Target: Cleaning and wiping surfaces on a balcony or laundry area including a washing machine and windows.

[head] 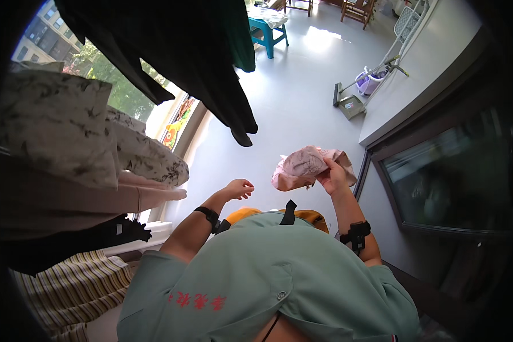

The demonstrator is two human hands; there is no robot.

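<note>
A crumpled bundle of pink fabric (305, 164) is in my right hand (334, 177), with the thumb pressed over its right part. Faint dark lines run across the cloth, and its folds hide what kind of item it is. My left hand (238, 189) hangs in front of my body with nothing in it, its fingers loosely bent. A gap of floor separates it from the pink fabric. To its left are the sleeve ends of a white blouse with dark print (154, 160) and a pale pink garment (154, 194).
Dark clothes (188, 55) hang overhead. A black garment (77, 239) and striped cloth (75, 286) are at lower left, beside the window (119, 85). A glass-paned door (449, 175) stands at right. Beyond are a dustpan (351, 106), purple bucket (367, 85) and blue stool (268, 36).
</note>
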